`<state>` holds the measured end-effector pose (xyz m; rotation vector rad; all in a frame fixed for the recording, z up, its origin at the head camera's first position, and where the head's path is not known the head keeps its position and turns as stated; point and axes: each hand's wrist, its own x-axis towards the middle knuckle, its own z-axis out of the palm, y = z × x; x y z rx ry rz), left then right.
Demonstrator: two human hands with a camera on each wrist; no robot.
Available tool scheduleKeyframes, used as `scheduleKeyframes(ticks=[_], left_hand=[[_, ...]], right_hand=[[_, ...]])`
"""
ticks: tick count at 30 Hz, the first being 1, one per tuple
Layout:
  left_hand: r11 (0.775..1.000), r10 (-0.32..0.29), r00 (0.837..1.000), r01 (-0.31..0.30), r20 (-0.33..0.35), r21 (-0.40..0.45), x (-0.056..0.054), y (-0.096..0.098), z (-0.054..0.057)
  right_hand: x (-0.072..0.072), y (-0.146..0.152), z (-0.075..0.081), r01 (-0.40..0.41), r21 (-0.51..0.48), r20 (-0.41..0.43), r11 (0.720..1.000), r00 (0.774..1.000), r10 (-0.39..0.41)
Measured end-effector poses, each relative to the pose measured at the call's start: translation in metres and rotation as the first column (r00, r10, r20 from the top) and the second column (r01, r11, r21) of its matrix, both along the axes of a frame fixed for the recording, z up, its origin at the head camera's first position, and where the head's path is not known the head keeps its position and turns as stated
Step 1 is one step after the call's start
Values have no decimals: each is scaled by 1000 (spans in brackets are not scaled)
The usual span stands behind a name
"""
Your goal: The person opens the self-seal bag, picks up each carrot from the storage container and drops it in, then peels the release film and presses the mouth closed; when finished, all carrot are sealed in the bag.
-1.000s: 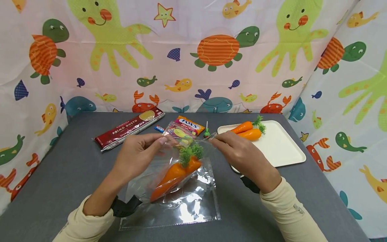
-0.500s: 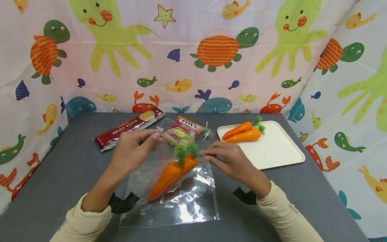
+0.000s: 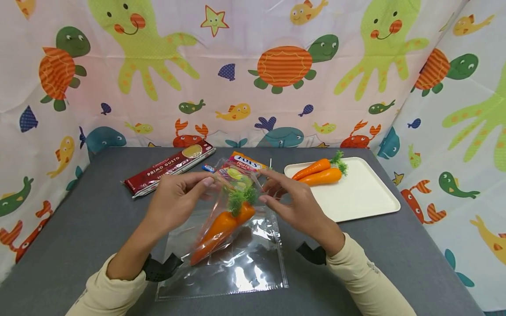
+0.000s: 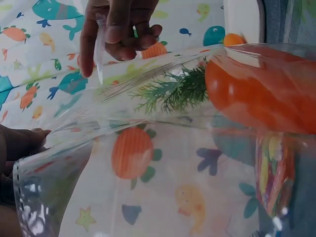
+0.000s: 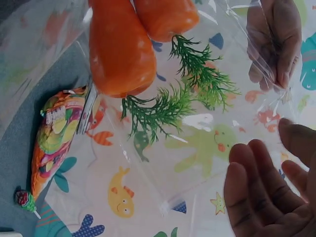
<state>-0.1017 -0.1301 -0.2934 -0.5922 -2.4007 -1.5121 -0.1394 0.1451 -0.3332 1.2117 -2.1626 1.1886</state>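
Note:
A clear plastic bag [image 3: 219, 199] holds two orange carrots [image 3: 218, 230] with green feathery tops, lifted at a slant above the table. My left hand [image 3: 174, 199] pinches the bag's upper left edge between thumb and fingers; in the right wrist view that left hand [image 5: 276, 44] grips the film. At the bag's upper right edge is my right hand [image 3: 294, 199], its thumb and fingers apart. The right wrist view shows this right hand [image 5: 271, 187] with fingers spread beside the film. Clear plastic [image 3: 261, 274] lies flat below; whether it is a separate bag I cannot tell.
A red spaghetti packet [image 3: 170, 169] lies at the back left. Behind the bag are a Fox's candy pack [image 3: 247, 162], a small blue wrapped sweet [image 3: 208, 168] and a lollipop [image 5: 24, 199]. A cream tray [image 3: 365, 193] at right bears two more carrots [image 3: 322, 177].
My right hand has moved left along the bag's top edge, and its fingers have spread from a pinch. The bag's right side has come inward. My left hand keeps its hold.

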Motion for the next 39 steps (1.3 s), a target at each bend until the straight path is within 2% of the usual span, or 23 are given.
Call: scheduleKeyframes(ticks=[6,9,13,18,25,32,39], left_hand=[[1000,6,1000,-7,-2,-18,0,1,0],[1000,3,1000,-3,-1,-17,0,0,0],[1000,1,1000,-1,6,-14,0,-1,1],[1000,5,1000,-5,7,-27,1,-2,2],[999,7,1000,-7,-7,-36,2,-1,4],[997,43,999,-44,-17,-58,2,-3,8],[997,43,998,-45,-34,-62,1,-5,11]], right_hand=[[-1,-3,2,-34,-77,-116,996,993,25],[-1,-2,3,-30,-120,-138,992,990,13],[-2,2,5,4,-148,-116,989,993,-22],[-5,8,5,84,-92,-130,992,987,-95],[-9,19,2,185,-6,-189,983,965,-183],[-15,32,-4,218,8,-207,976,955,-212],[-22,44,-11,246,-39,-246,968,937,-248]])
